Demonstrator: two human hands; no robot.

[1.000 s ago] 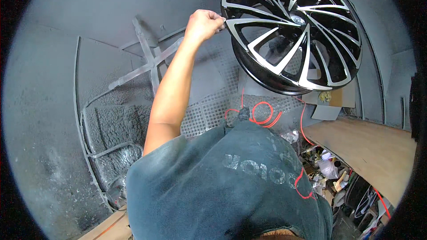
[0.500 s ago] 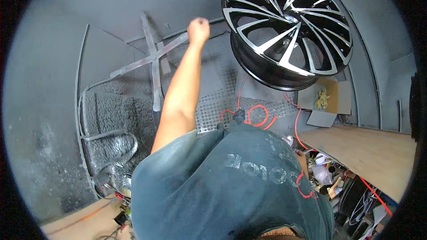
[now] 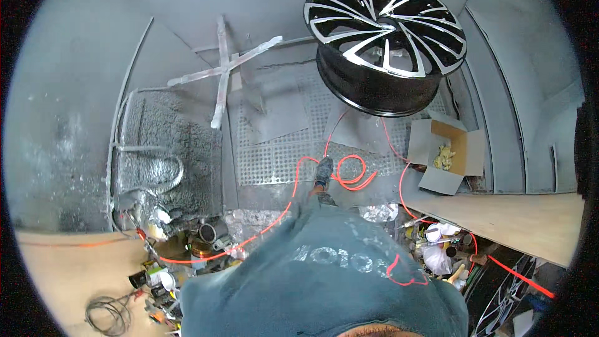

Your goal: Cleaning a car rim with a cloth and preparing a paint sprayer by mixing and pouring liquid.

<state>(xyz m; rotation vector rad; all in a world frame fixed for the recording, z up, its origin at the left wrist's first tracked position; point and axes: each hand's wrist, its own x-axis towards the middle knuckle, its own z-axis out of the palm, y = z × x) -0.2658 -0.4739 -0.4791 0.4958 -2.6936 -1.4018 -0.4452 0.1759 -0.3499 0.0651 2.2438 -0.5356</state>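
Neither my left hand nor my right hand shows now. A black and silver multi-spoke wheel rim (image 3: pixel 374 87) sits raised at the upper right, face up; what supports it is hidden. To its left stands a grey cross-shaped frame (image 3: pixel 223 72). Below my dark, worn T-shirt (image 3: pixel 281 293) one of my feet (image 3: pixel 323 171) rests beside a coiled orange hose (image 3: pixel 352 184) on a perforated floor mat (image 3: pixel 262 168).
An open cardboard box (image 3: pixel 467 153) with crumpled yellow stuff lies right. Wooden boards flank me (image 3: pixel 511 218) (image 3: pixel 68 262), with piled clutter (image 3: pixel 437 256) and another rim (image 3: pixel 499 296) at lower right. A grey textured padded sheet (image 3: pixel 168 143) lies left, between grey walls.
My raised left arm has dropped away from the wheel rim and left the picture. The view has shifted, showing more floor, both boards and my foot.
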